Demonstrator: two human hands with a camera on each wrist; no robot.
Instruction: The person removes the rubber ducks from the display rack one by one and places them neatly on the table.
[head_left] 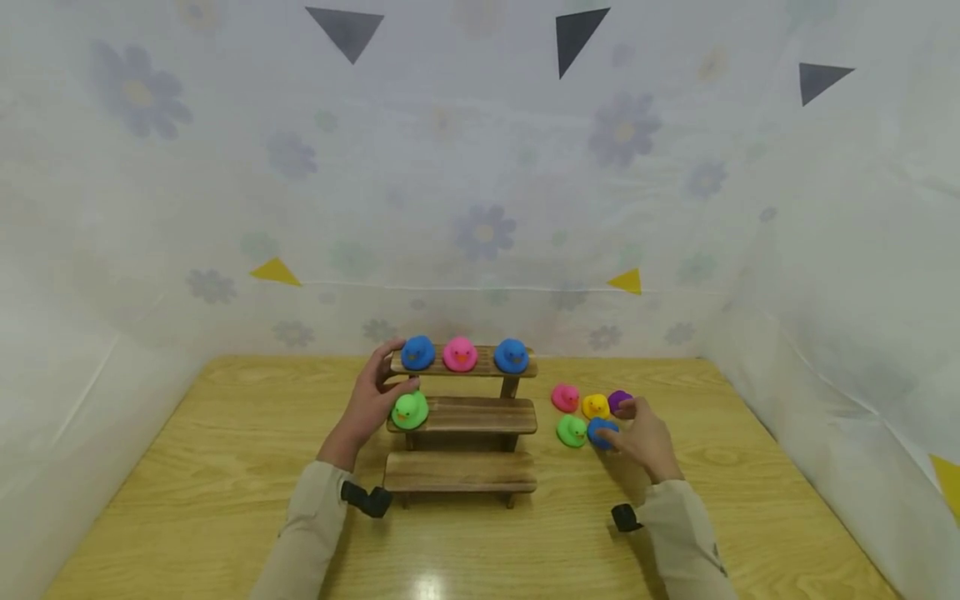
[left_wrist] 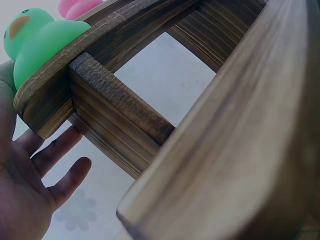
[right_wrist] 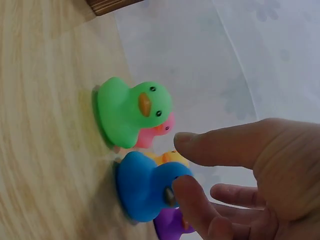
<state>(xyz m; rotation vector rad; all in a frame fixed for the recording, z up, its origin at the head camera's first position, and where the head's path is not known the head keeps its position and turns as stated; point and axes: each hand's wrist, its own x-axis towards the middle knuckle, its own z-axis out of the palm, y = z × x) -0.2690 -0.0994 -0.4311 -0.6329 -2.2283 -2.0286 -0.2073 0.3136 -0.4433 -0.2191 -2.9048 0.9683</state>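
My left hand (head_left: 365, 407) is at the left end of a three-tier wooden stand (head_left: 480, 414). Its thumb reaches beside a green rubber duck (head_left: 410, 411) on the middle tier, and the other fingers extend behind the tiers; the left wrist view shows several fingers spread, holding nothing. On the top tier sit a blue duck (head_left: 417, 353), a pink duck (head_left: 461, 355) and another blue duck (head_left: 512, 356). To the right, my right hand (head_left: 647, 443) hovers at a blue duck (right_wrist: 150, 187) on the table, thumb and fingers apart around its head.
Around that duck stand a green duck (head_left: 572, 431), a pink duck (head_left: 566, 397), a yellow duck (head_left: 596, 407) and a purple duck (head_left: 619, 402), partly hidden. The stand's bottom tier (head_left: 459, 472) faces me. Behind the wooden table (head_left: 225, 433) hangs a flowered white sheet (head_left: 420, 208).
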